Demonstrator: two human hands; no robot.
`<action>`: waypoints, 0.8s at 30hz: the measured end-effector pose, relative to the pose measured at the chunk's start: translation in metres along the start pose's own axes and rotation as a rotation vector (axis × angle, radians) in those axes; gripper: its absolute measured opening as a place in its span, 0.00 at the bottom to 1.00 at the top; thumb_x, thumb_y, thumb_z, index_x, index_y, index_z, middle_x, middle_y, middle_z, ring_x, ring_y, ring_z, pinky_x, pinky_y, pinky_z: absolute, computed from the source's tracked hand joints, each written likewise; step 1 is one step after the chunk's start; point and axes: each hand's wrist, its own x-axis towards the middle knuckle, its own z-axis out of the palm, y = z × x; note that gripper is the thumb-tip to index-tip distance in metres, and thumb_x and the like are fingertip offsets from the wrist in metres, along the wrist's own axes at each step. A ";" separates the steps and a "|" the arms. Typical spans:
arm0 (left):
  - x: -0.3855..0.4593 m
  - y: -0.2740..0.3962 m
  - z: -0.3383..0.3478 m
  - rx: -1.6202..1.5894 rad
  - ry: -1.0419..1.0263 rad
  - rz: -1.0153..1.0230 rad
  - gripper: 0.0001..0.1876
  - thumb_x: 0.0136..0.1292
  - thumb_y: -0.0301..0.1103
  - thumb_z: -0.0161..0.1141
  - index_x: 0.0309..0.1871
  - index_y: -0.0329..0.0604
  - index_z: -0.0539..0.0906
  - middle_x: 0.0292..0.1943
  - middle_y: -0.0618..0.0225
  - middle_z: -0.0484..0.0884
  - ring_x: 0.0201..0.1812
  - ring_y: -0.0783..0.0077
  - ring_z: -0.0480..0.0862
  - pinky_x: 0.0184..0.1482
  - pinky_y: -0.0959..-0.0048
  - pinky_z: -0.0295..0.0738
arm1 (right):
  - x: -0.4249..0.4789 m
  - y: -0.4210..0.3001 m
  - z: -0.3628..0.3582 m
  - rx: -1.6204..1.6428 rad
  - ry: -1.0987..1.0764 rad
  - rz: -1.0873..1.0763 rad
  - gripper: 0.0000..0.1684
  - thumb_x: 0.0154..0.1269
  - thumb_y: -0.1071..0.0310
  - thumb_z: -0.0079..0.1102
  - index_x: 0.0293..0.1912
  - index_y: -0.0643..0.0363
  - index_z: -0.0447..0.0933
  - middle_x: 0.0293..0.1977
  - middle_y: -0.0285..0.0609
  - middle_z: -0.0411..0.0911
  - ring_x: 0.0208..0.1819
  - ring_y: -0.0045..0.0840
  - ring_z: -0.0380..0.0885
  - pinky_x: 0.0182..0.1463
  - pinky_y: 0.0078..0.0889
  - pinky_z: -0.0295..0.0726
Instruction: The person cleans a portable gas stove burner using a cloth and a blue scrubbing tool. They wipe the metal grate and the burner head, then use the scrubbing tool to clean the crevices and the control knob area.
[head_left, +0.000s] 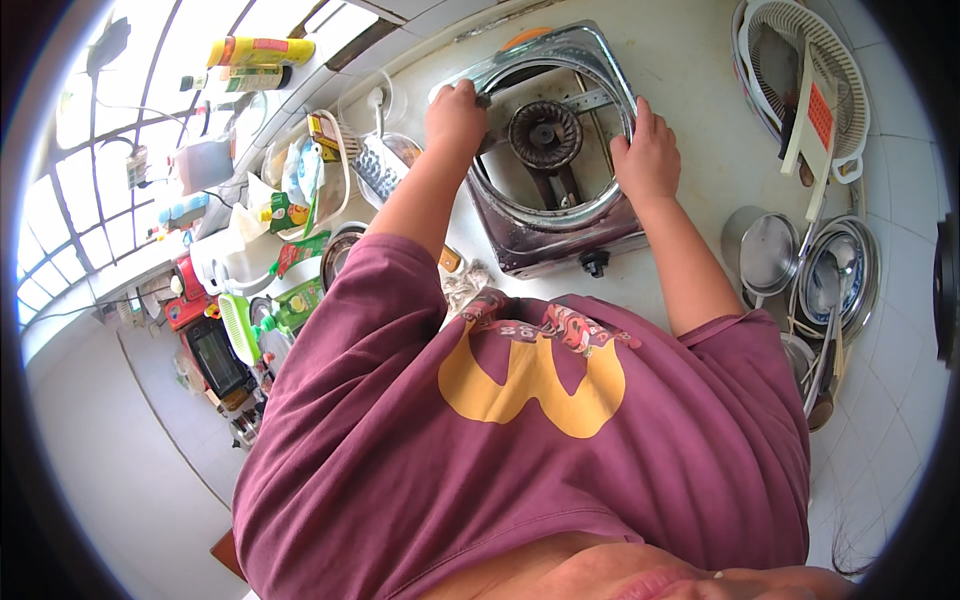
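Observation:
A single-burner gas stove (517, 244) with a worn metal body sits on the pale countertop before me, turned slightly. Its round top opening has a shiny metal ring (541, 219) around it, and no pot support covers it. Inside, the dark round burner (545, 135) rests on metal brackets. My left hand (456, 116) grips the stove's upper left side, with a small dark piece at the fingertips that I cannot make out. My right hand (651, 157) holds the right edge, thumb by the ring. The black control knob (595, 263) faces me at the front.
An orange round object (527, 37) shows partly behind the stove. On the right stand a white plastic colander (855, 112) with utensils, a metal pot (766, 253) and stacked bowls (862, 300). To the left are a grater (382, 165), a crumpled rag (466, 286) and several bottles.

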 end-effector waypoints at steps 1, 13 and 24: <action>-0.005 -0.002 -0.001 -0.005 -0.007 -0.015 0.12 0.58 0.36 0.61 0.44 0.44 0.80 0.43 0.52 0.81 0.48 0.49 0.81 0.49 0.56 0.77 | 0.000 0.000 0.000 -0.004 -0.006 0.004 0.34 0.57 0.63 0.58 0.64 0.55 0.65 0.49 0.47 0.76 0.48 0.43 0.76 0.48 0.47 0.79; 0.055 0.062 0.013 -0.059 0.055 0.338 0.11 0.56 0.30 0.59 0.44 0.46 0.80 0.44 0.56 0.82 0.49 0.50 0.81 0.50 0.57 0.77 | 0.003 0.000 -0.004 0.038 -0.060 -0.014 0.37 0.55 0.65 0.59 0.66 0.59 0.63 0.52 0.49 0.74 0.54 0.45 0.73 0.52 0.47 0.78; 0.027 0.129 0.012 -0.060 -0.069 0.585 0.12 0.58 0.26 0.57 0.46 0.47 0.82 0.45 0.60 0.81 0.51 0.54 0.81 0.50 0.62 0.79 | 0.003 -0.001 -0.005 0.005 -0.077 -0.011 0.40 0.55 0.65 0.62 0.67 0.58 0.62 0.54 0.46 0.72 0.54 0.42 0.73 0.51 0.46 0.77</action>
